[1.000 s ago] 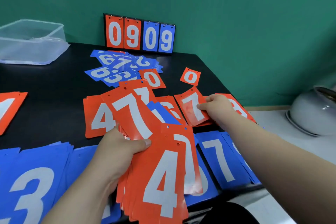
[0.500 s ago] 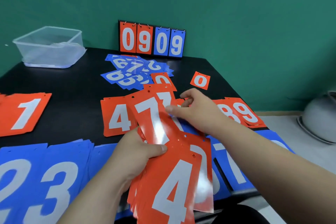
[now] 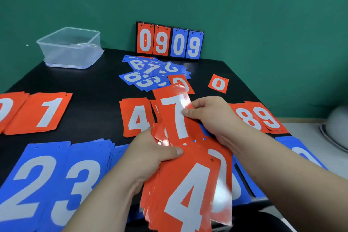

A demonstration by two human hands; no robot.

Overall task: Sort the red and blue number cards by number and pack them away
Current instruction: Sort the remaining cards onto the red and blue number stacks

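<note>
From my remote seat, I read the key relation like this: the red 7 card (image 3: pixel 177 118) has its long axis running away from the person and leaning a little left. Its far end is over the black table (image 3: pixel 84 84) and its near end is tucked into the fan of red cards (image 3: pixel 188 194). The left hand (image 3: pixel 148 156) grips that fan, thumb pressed across the top just above a big 4. The right hand (image 3: pixel 212 117) pinches the 7 at its right edge, thumb on the face, so it has the card and is nearer the right-side piles. The red 4 pile (image 3: pixel 136 117) lies just left of the held card, and the red 8 pile (image 3: pixel 246 117) and red 9 pile (image 3: pixel 269 117) lie beyond the right wrist. I judge the 7 belongs between 4 and 8 (the right hand hides that patch, so I cannot tell what lies there). Elsewhere I read a red 1 pile (image 3: pixel 45 113), a blue 2 pile (image 3: pixel 32 181), a blue 3 pile (image 3: pixel 82 184), a small red 0 card (image 3: pixel 218 84) and a loose blue heap (image 3: pixel 152 73) showing 6s and a 7. The scoreboard stand (image 3: pixel 169 42) reads 0 9 0 9. A clear plastic box (image 3: pixel 71 47) sits at the far left. I see no brand name.
</note>
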